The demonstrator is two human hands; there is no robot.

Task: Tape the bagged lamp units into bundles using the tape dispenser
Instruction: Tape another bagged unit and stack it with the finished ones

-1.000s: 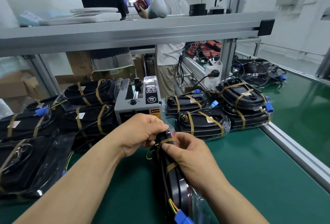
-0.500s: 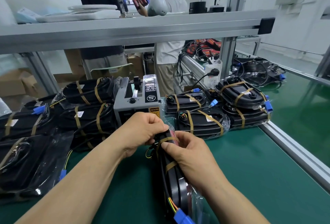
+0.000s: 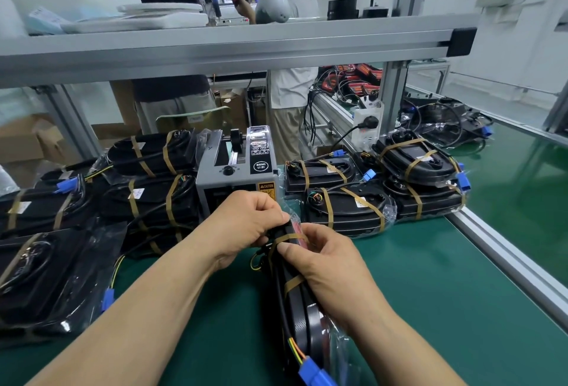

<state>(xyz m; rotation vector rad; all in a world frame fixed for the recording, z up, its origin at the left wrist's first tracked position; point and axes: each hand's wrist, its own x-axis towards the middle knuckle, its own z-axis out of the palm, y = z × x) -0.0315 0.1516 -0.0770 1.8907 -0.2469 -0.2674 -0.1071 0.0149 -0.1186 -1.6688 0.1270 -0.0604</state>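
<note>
A black bagged lamp bundle [image 3: 302, 324] stands on edge on the green mat, running toward me, with a blue connector at its near end. Brown tape strips cross its top edge. My left hand [image 3: 246, 228] grips the bundle's far end, fingers curled over it. My right hand [image 3: 325, 265] holds the bundle from the right, its thumb pressing on the far tape strip. The grey tape dispenser [image 3: 238, 173] stands just behind my left hand.
Taped lamp bundles are stacked left [image 3: 153, 195] and right [image 3: 344, 207] of the dispenser, with more at the right rail [image 3: 421, 176]. Loose bagged lamps [image 3: 52, 275] lie at the near left. An aluminium shelf beam [image 3: 233, 44] crosses overhead. Two people stand behind the bench.
Both hands keep their hold on the bundle's far end; the right thumb has shifted slightly along the tape. Nothing else moved.
</note>
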